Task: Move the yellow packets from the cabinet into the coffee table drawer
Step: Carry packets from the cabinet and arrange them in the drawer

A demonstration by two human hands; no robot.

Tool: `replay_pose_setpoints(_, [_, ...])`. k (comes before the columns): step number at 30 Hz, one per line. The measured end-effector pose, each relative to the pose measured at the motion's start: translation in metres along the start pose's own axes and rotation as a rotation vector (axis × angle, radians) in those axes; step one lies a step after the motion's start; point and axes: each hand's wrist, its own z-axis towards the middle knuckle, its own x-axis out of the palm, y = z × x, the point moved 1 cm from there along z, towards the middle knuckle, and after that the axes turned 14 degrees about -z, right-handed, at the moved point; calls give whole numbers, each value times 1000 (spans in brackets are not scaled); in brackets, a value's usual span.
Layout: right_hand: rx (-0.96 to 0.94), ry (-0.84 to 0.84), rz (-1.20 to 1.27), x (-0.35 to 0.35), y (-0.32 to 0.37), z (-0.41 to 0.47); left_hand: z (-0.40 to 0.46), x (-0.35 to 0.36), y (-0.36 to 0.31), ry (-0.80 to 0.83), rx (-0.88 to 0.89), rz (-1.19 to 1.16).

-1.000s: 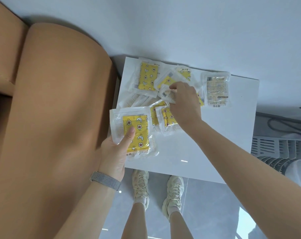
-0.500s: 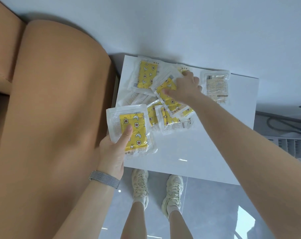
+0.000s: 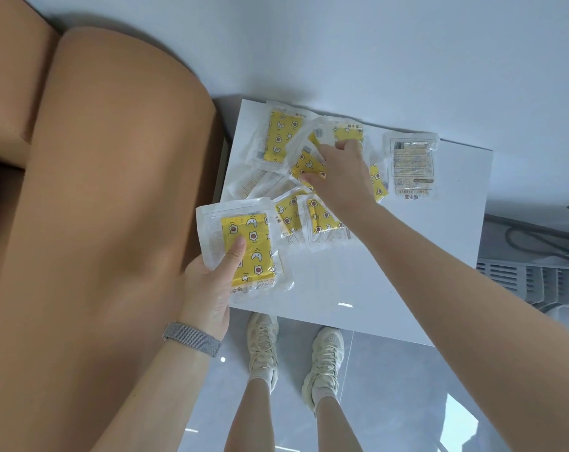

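Observation:
Several yellow packets in clear wrappers lie scattered on the white cabinet top (image 3: 374,288). My left hand (image 3: 211,288) grips one yellow packet (image 3: 247,246) by its lower left corner, thumb on its face, just above the cabinet's near left edge. My right hand (image 3: 338,174) reaches into the pile and pinches a yellow packet (image 3: 304,164) between thumb and fingers. Another packet (image 3: 278,137) lies at the far left of the pile, and one packet (image 3: 412,166) lies label side up at the right.
A tan sofa arm (image 3: 107,223) rises right against the cabinet's left side. The white wall runs behind. My two feet in beige shoes (image 3: 293,350) stand on the grey floor below the cabinet's front edge. A white slatted appliance (image 3: 537,282) and cables sit at the right.
My right hand moved from the pile's near side to its middle and took hold of a yellow packet there. My left hand kept its packet and barely shifted.

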Motion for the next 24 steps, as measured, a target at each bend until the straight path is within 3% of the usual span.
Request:
replay_pose_setpoints(3, [25,-35,233,-7,-4,-17,-3,1,0,7,14,4])
replay_pose_setpoints(8, [285,-2,1101,-29,-24,-75,-17,8,-6,51,53,32])
replay_pose_setpoints(10, [363,-7,1289,-42,-32,-105,-34,13,-12,102,82,73])
replay_pose_setpoints(18, [407,50,1427,-156,-54,-253,-174,60,-60,201,129,253])
replay_pose_setpoints(24, [415,-161,1509,-247,-57,-342,-284,108,-88,320,195,294])
